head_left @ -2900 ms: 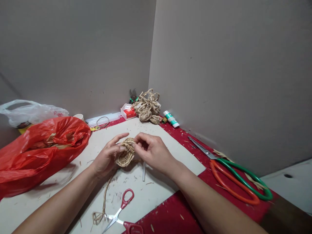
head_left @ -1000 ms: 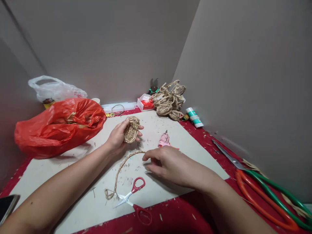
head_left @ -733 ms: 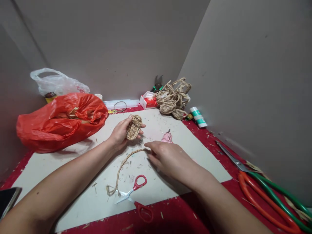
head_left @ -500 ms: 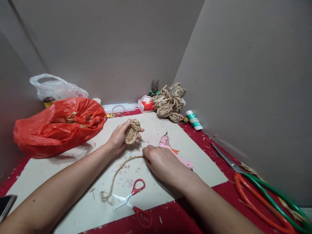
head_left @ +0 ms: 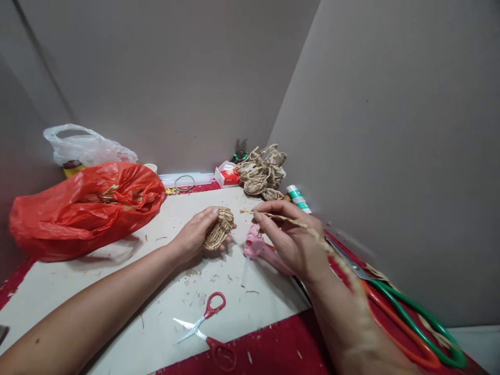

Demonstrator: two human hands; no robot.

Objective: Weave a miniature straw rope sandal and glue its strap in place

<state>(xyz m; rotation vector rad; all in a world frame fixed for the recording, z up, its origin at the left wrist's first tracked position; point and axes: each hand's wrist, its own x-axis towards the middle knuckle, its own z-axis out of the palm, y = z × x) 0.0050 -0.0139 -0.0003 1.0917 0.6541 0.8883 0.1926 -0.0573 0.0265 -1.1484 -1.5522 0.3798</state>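
Two hands busy here. Our left hand (head_left: 194,235) is wrapped around a little woven straw coil (head_left: 219,235), held just above the white board (head_left: 117,291). Our right hand (head_left: 292,239) pinches a braided straw cord (head_left: 281,217) between thumb and fingers, lifted off the board and trailing back over the wrist. A pink glue gun (head_left: 255,246) lies right under it, and small red scissors (head_left: 207,328) sit open nearer us.
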